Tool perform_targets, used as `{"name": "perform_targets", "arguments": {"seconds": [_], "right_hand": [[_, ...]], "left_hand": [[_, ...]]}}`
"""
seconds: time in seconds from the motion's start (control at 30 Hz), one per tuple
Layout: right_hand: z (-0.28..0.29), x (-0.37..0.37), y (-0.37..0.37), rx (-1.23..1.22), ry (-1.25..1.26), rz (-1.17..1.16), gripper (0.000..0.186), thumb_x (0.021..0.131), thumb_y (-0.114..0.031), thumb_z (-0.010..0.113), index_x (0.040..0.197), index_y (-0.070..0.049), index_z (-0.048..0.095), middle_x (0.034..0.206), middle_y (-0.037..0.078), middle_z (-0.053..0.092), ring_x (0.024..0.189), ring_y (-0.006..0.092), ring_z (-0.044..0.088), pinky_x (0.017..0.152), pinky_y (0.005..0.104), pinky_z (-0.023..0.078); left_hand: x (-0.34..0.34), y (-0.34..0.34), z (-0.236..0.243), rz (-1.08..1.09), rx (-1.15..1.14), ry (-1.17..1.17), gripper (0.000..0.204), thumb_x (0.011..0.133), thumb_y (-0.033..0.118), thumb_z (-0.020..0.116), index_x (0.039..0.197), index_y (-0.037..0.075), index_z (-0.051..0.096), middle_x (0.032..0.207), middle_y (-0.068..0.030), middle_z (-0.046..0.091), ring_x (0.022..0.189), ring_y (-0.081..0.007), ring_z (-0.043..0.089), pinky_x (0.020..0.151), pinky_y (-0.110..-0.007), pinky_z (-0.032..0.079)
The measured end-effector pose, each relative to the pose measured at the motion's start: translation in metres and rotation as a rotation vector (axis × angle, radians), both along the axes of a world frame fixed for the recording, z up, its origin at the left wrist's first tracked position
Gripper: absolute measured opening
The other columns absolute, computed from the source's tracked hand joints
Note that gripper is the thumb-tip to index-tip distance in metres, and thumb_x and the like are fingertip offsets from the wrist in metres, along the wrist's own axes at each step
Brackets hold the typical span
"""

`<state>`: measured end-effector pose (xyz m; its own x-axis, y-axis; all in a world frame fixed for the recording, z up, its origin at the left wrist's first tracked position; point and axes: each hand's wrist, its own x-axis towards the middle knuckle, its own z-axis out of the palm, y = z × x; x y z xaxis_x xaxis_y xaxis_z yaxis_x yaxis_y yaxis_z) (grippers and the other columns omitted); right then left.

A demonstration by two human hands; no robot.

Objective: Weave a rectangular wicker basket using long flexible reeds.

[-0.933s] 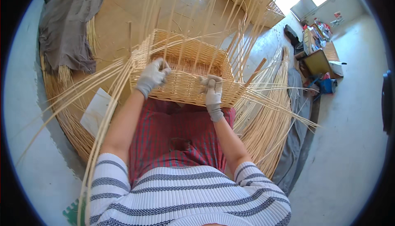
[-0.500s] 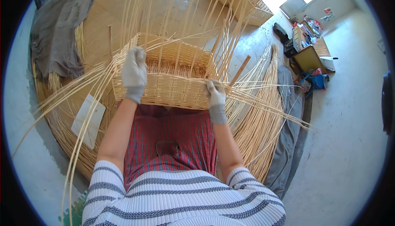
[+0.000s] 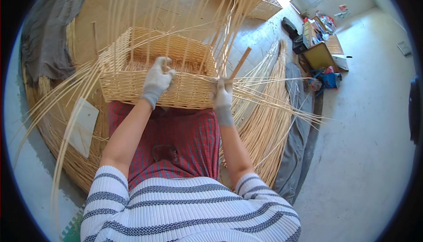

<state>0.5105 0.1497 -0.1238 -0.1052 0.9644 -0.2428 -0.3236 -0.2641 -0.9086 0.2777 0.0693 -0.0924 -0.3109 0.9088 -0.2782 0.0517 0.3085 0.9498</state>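
A rectangular, partly woven wicker basket [image 3: 154, 87] rests at my lap, with long upright stakes rising from its walls. My left hand [image 3: 157, 82], in a pale glove, is at the middle of the near rim, fingers curled round one upright stake [image 3: 168, 43]. At the near right corner my right hand [image 3: 222, 97], gloved too, is closed on thin weaving strands; its fingertips are slightly blurred. Loose strand ends [image 3: 282, 105] fan out to the right of that corner, and more strands [image 3: 66, 83] spread from the basket's left end. A flat wooden stick [image 3: 241, 62] slants up beside my right hand.
A bundle of long wicker rods [image 3: 264, 123] lies at the right beside a grey cloth [image 3: 288, 140]. Another wicker basket [image 3: 260, 4] stands far back. A cluttered low table [image 3: 324, 57] is at the far right. Dark cloth [image 3: 53, 30] covers rods at the left.
My left hand has gone from the basket's left end to the middle of the near rim. My right hand stays at the right corner. The basket sits farther left in view.
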Motion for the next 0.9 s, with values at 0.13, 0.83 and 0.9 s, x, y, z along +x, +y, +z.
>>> {"name": "perform_targets", "arguments": {"seconds": [0.13, 0.83, 0.9], "right_hand": [[-0.011, 0.044, 0.001, 0.228, -0.103, -0.126, 0.017, 0.099, -0.012, 0.052, 0.116, -0.01, 0.054, 0.102, 0.007, 0.065, 0.083, 0.015, 0.064, 0.057, 0.0249, 0.048], [-0.016, 0.012, 0.018, 0.704, -0.999, -0.036, 0.053, 0.086, -0.007, 0.065, 0.136, -0.004, 0.048, 0.128, 0.016, 0.058, 0.12, 0.028, 0.055, 0.102, 0.0364, 0.043], [-0.01, -0.02, -0.001, 0.652, -0.716, -0.192, 0.051, 0.086, -0.006, 0.064, 0.135, -0.004, 0.049, 0.125, 0.015, 0.059, 0.116, 0.0276, 0.057, 0.1, 0.0352, 0.044]], "left_hand": [[0.042, 0.002, 0.003, 0.094, 0.589, 0.828, 0.056, 0.088, 0.015, 0.064, 0.139, 0.016, 0.043, 0.124, -0.0156, 0.055, 0.094, -0.0269, 0.066, 0.082, -0.04, 0.053], [-0.007, -0.078, -0.031, 0.153, 0.603, 0.804, 0.032, 0.081, 0.008, 0.072, 0.111, 0.014, 0.066, 0.114, -0.0133, 0.064, 0.107, -0.0298, 0.061, 0.094, -0.04, 0.048], [-0.065, -0.105, -0.046, 0.636, 0.259, 0.752, 0.024, 0.085, 0.01, 0.07, 0.109, 0.006, 0.067, 0.104, -0.0111, 0.067, 0.1, -0.0235, 0.062, 0.09, -0.036, 0.049]]}}
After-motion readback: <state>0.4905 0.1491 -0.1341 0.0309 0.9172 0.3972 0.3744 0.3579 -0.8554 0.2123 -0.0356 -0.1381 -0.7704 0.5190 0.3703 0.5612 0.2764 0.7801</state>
